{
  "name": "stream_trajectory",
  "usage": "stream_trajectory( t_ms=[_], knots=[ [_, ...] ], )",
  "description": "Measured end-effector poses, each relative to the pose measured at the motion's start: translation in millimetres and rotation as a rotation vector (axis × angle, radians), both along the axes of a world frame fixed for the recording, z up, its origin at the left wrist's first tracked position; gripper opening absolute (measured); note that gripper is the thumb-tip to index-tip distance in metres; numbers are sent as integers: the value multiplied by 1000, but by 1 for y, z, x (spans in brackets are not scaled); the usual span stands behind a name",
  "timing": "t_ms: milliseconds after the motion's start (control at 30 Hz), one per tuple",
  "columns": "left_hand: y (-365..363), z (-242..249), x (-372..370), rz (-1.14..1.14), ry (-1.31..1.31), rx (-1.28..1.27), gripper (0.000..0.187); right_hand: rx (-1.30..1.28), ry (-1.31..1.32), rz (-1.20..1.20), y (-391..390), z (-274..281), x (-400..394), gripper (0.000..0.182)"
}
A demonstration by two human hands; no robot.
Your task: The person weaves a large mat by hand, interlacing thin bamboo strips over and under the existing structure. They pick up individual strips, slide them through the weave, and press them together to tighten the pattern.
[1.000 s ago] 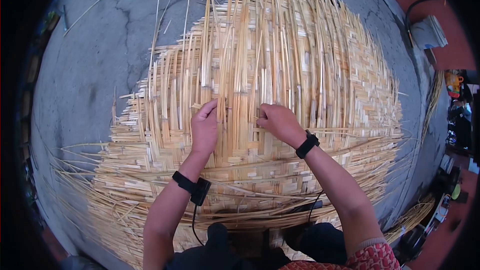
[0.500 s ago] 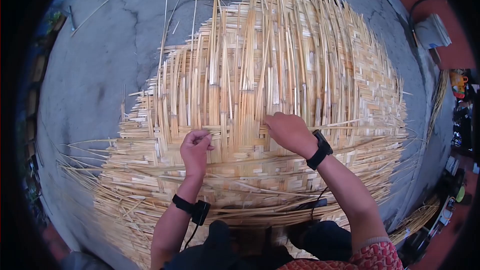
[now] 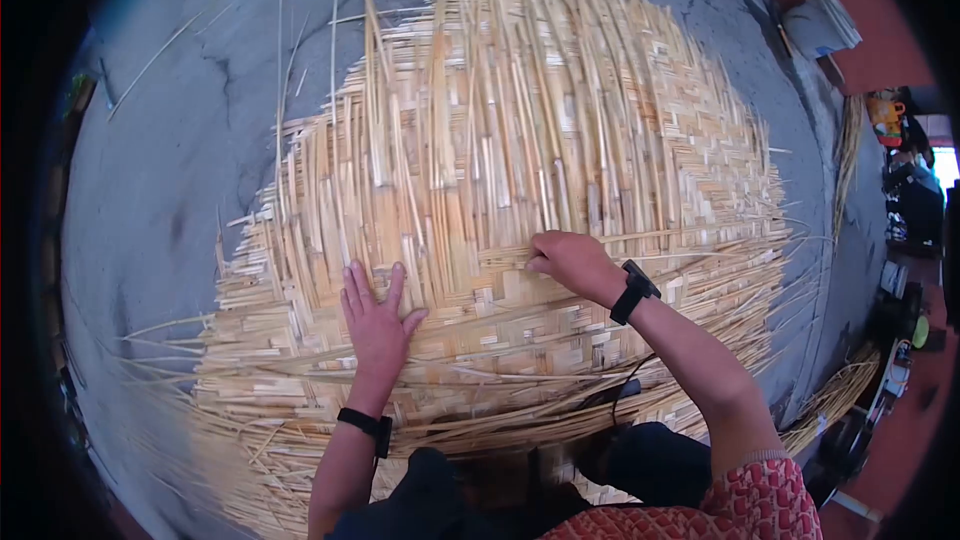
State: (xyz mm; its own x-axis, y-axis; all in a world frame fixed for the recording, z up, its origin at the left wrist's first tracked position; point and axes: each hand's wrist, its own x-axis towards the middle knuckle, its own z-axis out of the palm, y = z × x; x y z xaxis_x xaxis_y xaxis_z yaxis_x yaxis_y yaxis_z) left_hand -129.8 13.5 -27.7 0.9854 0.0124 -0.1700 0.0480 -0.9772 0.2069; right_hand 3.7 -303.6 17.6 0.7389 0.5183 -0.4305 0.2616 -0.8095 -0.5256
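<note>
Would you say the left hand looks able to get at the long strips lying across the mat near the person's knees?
Probably yes: the left hand lies open on the woven mat, and nothing seems to cover the long strips close by.

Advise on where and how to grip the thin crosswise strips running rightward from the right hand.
Probably best: pinch the crosswise strips just right of the right hand, coming from above. They're thin and lie along the woven mat, so the top looks like the accessible side.
</note>
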Motion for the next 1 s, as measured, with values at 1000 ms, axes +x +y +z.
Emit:
stream_trajectory(
  t_ms=[1000],
  knots=[
    [155,176,-191,338,316,-719,58,126,-469,-32,-127,26,-31,5]
  ],
)
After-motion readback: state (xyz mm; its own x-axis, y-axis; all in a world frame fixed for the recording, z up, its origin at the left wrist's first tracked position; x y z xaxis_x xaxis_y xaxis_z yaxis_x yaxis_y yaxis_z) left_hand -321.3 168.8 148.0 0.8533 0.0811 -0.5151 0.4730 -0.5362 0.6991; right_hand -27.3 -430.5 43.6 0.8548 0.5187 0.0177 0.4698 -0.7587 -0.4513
